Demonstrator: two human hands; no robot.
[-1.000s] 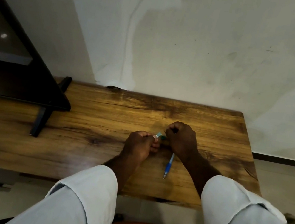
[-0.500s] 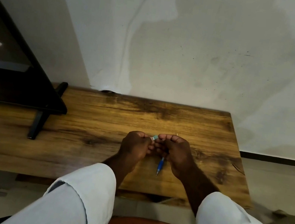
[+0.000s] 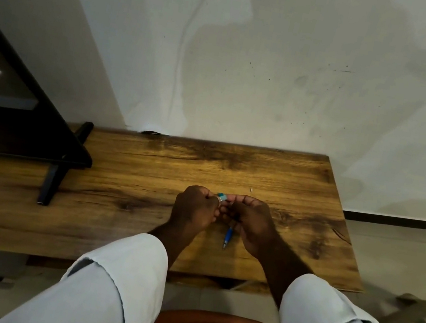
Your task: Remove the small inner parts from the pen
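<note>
My two hands meet knuckle to knuckle over the middle of the wooden tabletop (image 3: pixel 114 195), forearms reaching forward out of pale rolled sleeves (image 3: pixel 123 273). My left hand (image 3: pixel 194 209) is curled into a loose fist, back of the hand facing up, and its fingertips pinch a small teal and silver piece (image 3: pixel 222 197) that pokes out at the top between the two hands. My right hand (image 3: pixel 250 219) is curled the same way, its fingertips bent inward toward that piece and touching or nearly touching it; I cannot tell whether the right hand actually grips it. Under the right hand, a blue pen (image 3: pixel 227 237) slants down toward me, its tip pointing at the near edge of the tabletop; its upper end is hidden behind my fingers, so I cannot tell whether the hand holds it or it simply lies there. A tiny pale speck (image 3: pixel 251 189) sits on the wood just beyond my right hand. To the far left stands a dark screen (image 3: pixel 1 110) on a black leg (image 3: pixel 53 181). A stained white wall (image 3: pixel 251 68) rises behind the tabletop.
</note>
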